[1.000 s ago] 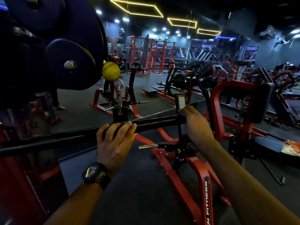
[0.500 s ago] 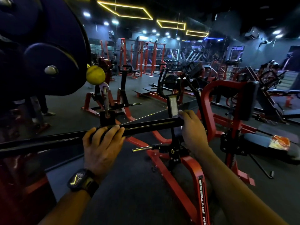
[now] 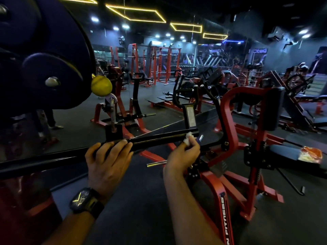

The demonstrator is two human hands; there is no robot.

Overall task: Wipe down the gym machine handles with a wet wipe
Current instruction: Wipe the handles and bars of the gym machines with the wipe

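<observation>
Head view, nearest first: a black watch [image 3: 85,200] sits on the left wrist. The left hand [image 3: 108,161] curls its fingers over the machine's black handle [image 3: 159,138] and grips it. The right hand [image 3: 182,154] pinches a crumpled white wet wipe [image 3: 188,138] in its fingertips, against the handle near its right end. Beyond, a yellow ball [image 3: 101,86] hangs beside dark weight plates [image 3: 53,73], and a red frame [image 3: 230,110] stands behind the handle.

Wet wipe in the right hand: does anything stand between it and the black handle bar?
Nothing visible does: the wet wipe, pinched by the right hand, is at the right end of the black handle bar. Farther left, the left hand grips the bar and covers that stretch.
</observation>
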